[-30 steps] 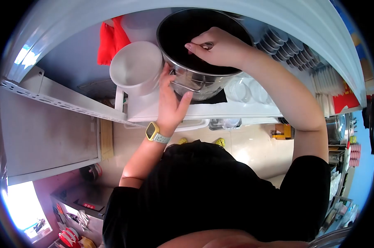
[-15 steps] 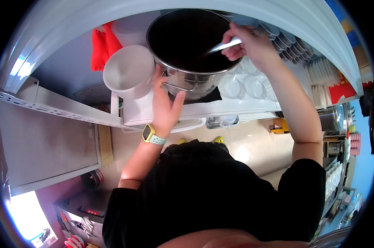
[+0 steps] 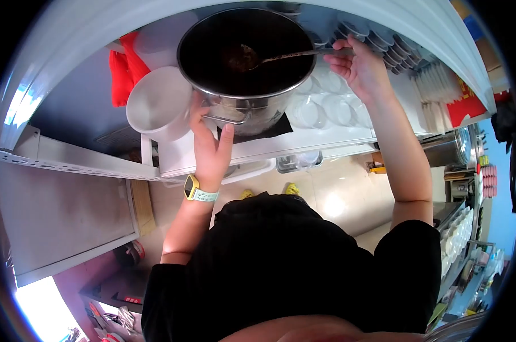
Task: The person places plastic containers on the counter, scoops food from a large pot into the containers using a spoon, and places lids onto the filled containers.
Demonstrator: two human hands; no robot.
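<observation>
A tall stainless steel pot (image 3: 252, 105) with a dark inside stands on the white shelf. My left hand (image 3: 209, 142) holds it by the side handle (image 3: 226, 119), thumb in front and fingers partly hidden against the wall. My right hand (image 3: 363, 74), at the pot's right, has its fingers closed on the end of a long-handled metal ladle (image 3: 292, 55). The ladle reaches over the rim, and its bowl, with something brownish in it, shows inside the pot. How deep the dark contents are, I cannot tell.
A white tub (image 3: 158, 105) sits close on the pot's left, with a red cloth-like item (image 3: 124, 74) behind it. Clear plastic cups (image 3: 326, 108) and stacked containers (image 3: 383, 43) stand to the right. A curved white edge (image 3: 70, 45) runs overhead.
My right hand has moved the ladle so its handle lies flatter and its bowl now shows inside the pot. My left hand stays at the handle. The whole view has shifted slightly.
</observation>
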